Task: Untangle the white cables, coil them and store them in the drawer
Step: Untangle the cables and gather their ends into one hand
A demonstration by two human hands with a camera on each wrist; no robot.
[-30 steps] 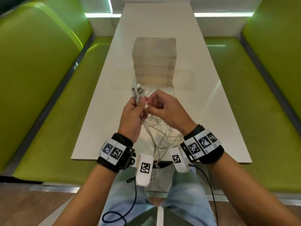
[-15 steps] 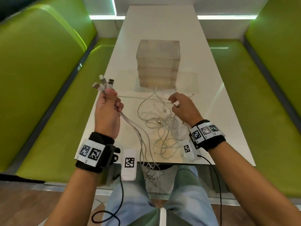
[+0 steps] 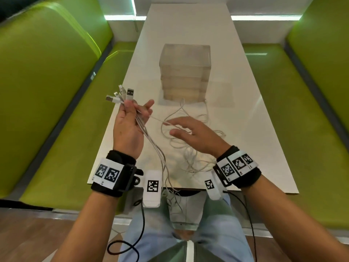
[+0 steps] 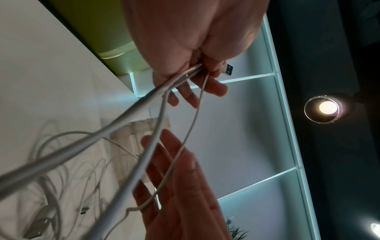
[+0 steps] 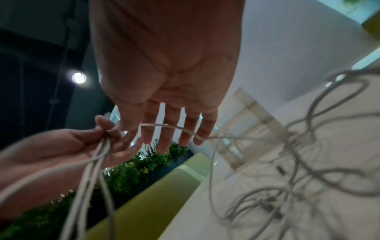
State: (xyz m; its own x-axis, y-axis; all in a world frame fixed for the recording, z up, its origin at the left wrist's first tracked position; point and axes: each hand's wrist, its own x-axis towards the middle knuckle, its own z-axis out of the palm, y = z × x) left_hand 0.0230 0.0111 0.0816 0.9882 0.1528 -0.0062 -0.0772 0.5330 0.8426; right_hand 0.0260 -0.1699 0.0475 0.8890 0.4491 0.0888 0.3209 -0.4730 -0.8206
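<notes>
Several white cables [image 3: 156,148] run from my left hand [image 3: 135,110] down over the table's near edge. That hand is raised at the table's left side and pinches them just below their USB plugs [image 3: 122,95], its other fingers spread. A loose tangle of cable [image 3: 188,148] lies on the table [image 3: 245,120]. My right hand [image 3: 187,131] hovers flat over it with straight fingers, and one thin strand [image 5: 170,126] lies across them. The left wrist view shows the pinched cables [image 4: 123,113] and the right hand [image 4: 180,186] behind them. The clear drawer unit [image 3: 184,72], all drawers shut, stands just past the tangle.
Green padded benches [image 3: 56,91] flank the narrow white table on both sides. Cable ends [image 3: 172,197] dangle over the near edge onto my lap. The black wires of the wrist cameras [image 3: 132,233] hang below my forearms.
My left hand has turned palm up and spread its fingers, still holding the plug ends. My right hand has opened flat and moved left toward it, above the tangle.
</notes>
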